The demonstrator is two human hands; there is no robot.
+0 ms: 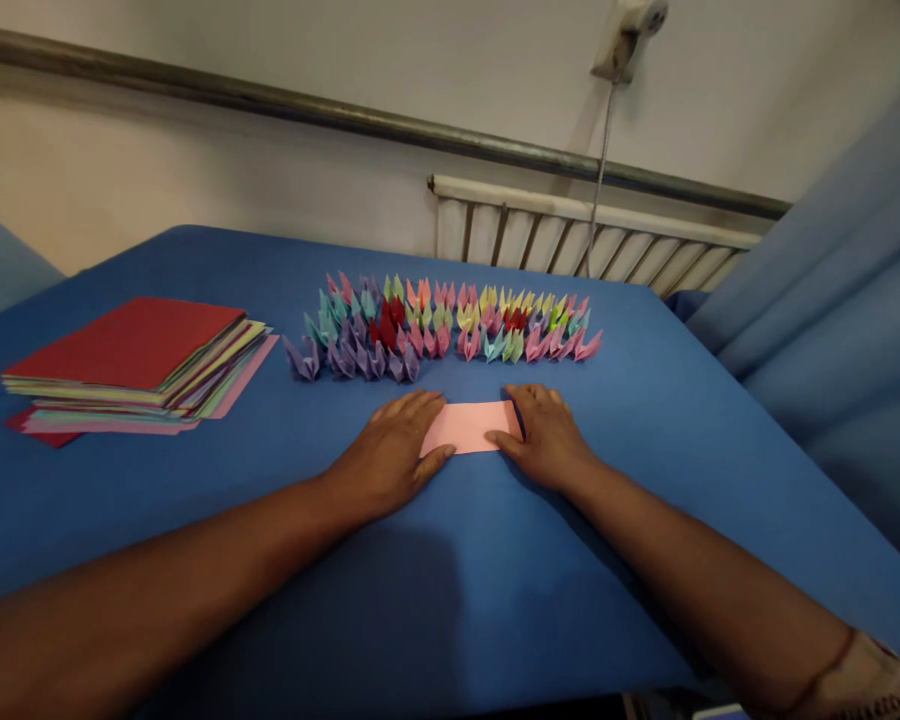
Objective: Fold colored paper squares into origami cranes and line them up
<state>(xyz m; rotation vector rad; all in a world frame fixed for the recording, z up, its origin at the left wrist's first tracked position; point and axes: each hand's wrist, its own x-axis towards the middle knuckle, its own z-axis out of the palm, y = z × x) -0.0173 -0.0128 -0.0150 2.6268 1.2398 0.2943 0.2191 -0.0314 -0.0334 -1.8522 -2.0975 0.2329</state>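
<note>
Head view. A pink paper rectangle (469, 427) lies flat on the blue worktop (667, 420), between the left hand (397, 450) and the right hand (547, 435). Each hand is spread, thumb apart from fingers, and rests at one end of the rectangle. Beyond stand rows of multicoloured paper cranes (391, 320); at left, a stack of coloured sheets (127, 340), red uppermost.

Facing you, a metal pipe (367, 121) runs along the pale wall (390, 45) above a white radiator (540, 204). A cord (602, 150) hangs from the wall socket (607, 60). To the right of your blue-covered counter (645, 400), observe the blue curtain (832, 270). Lighting is dim.
</note>
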